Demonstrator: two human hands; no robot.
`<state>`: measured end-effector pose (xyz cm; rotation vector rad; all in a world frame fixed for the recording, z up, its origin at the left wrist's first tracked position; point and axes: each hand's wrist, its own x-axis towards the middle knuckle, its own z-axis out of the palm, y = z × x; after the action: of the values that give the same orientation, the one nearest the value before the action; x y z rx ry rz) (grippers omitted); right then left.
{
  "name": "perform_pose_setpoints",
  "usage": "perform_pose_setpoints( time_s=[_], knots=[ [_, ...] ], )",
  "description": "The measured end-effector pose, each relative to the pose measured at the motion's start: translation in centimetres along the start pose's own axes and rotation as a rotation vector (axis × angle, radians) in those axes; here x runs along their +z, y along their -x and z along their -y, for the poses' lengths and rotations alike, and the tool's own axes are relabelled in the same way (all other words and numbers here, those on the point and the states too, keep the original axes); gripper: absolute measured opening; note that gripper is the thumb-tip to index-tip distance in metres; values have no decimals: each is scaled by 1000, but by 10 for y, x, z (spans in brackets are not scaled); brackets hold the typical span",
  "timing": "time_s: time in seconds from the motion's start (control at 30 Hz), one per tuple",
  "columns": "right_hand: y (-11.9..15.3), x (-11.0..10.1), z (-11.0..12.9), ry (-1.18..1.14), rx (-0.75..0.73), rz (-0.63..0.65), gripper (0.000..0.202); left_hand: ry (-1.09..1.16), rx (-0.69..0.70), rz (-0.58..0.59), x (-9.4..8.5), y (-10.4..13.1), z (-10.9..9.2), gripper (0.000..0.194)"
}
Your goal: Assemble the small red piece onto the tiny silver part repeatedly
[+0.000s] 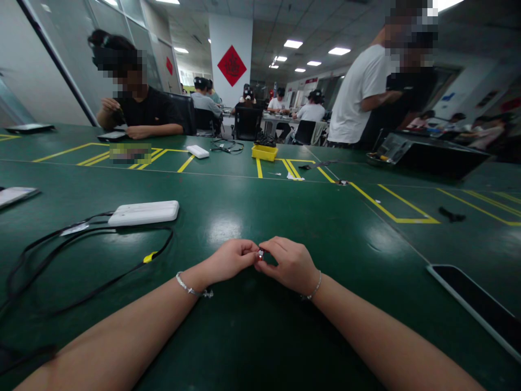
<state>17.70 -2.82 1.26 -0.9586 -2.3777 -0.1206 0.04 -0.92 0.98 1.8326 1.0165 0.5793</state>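
At left, a white box (pixel 144 213) lies flat on the green surface (pixel 345 233), probably aside to leave room. In the middle, the left hand (pixel 230 260) and the right hand (pixel 291 263) together pinch a small red-and-silver piece (pixel 260 254), likely because it is tiny. A phone-like device (pixel 480 304) rests at right.

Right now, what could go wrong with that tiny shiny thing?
The tiny shiny thing sits between the left hand and right hand, so it might slip and drop onto the green table. The black cable loops near the left arm, so the arm might snag it.
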Motion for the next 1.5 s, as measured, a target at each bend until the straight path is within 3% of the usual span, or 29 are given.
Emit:
perform_pose_setpoints(
  time_s=[0.6,0.97,1.2,1.37,1.5],
  knots=[
    [-1,-2,1,62,25,16,21,38,35,21,-2,-1,-1,23],
    [-2,-3,2,-44,61,-15,22,232,11,43,-3,0,0,26],
    [-1,-2,1,2,45,40,23,278,42,27,0,-2,2,19],
    [-2,1,2,24,54,55,20,401,41,19,2,-3,3,34],
    [-3,2,3,-9,65,50,20,360,56,-4,2,-4,4,33]
  ],
)
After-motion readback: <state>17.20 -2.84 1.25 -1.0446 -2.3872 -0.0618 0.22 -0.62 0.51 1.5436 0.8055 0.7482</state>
